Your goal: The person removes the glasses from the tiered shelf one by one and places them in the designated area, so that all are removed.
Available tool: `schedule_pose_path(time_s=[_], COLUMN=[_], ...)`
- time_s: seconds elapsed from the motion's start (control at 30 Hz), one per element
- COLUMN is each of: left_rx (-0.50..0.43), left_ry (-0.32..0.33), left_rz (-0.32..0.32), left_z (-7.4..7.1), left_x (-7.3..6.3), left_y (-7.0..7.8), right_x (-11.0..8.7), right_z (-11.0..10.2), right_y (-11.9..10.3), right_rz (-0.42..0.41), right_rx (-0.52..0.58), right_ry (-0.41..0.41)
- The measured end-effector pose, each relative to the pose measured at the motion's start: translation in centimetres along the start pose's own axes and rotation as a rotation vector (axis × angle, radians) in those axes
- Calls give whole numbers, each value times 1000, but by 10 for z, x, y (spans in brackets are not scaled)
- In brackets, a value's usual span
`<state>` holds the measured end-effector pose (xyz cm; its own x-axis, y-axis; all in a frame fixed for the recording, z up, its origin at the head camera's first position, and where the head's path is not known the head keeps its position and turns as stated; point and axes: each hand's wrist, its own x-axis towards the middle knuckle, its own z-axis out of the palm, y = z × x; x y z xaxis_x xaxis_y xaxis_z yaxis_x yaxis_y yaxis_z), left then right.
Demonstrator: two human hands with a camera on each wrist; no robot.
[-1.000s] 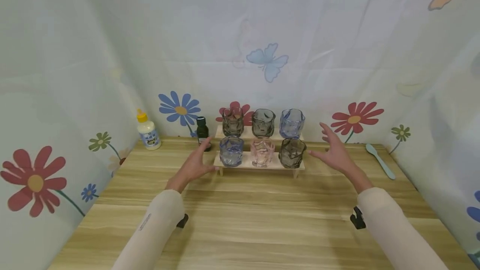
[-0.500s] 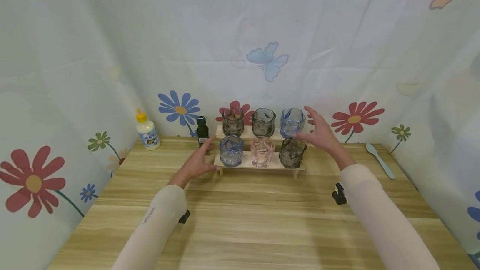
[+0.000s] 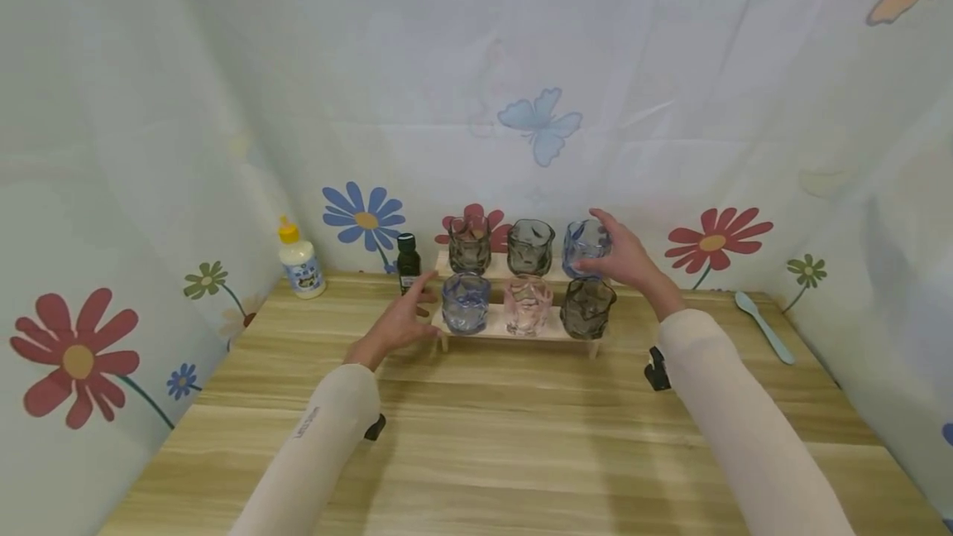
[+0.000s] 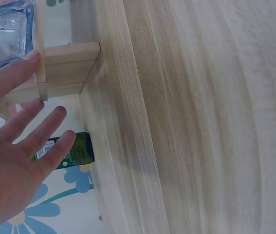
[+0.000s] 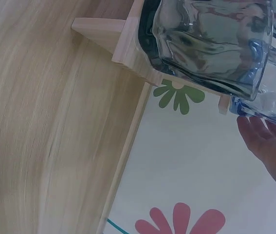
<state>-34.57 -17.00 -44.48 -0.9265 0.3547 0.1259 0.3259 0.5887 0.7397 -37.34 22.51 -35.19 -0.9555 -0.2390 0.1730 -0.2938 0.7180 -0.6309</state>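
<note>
A two-tier wooden stand (image 3: pixel 496 324) bears two rows of wavy-sided glasses. My right hand (image 3: pixel 627 258) holds the blue glass (image 3: pixel 578 240) at the right of the back row, thumb in front and fingers round its far side. In the right wrist view, that blue glass (image 5: pixel 274 90) sits behind the smoky front glass (image 5: pixel 211 48). My left hand (image 3: pixel 398 318) is at the stand's left end, fingers spread, holding nothing. The left wrist view has its thumb (image 4: pixel 23 70) against the shelf edge, near the front blue glass (image 4: pixel 4 36).
Behind my left hand stands a small dark green bottle (image 3: pixel 407 261). A white bottle with a yellow cap (image 3: pixel 301 268) is at the table's back left. On the right lies a pale blue spoon (image 3: pixel 767 327). A flowered curtain (image 3: pixel 417 48) hangs behind the wooden table (image 3: pixel 506 437).
My right hand has moved left from beside the stand to the back blue glass and taken hold of it. My left hand has stayed by the stand's left end.
</note>
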Motion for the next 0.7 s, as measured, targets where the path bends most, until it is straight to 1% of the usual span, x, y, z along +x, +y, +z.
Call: schedule_pose_path(time_s=[0.2,0.37,0.7], left_rx=[-4,3,46], left_ry=[-7,-13,-16], left_rz=[-43,-68,-68], left_z=[0,-1,-2], left_x=[1,2,4], left_y=[0,0,0], right_x=[5,7,10], right_z=[4,6,8], right_y=[2,3,2], right_rz=[38,42,10], right_rx=[-7,-13,-20], right_ry=[-25,-32,-14])
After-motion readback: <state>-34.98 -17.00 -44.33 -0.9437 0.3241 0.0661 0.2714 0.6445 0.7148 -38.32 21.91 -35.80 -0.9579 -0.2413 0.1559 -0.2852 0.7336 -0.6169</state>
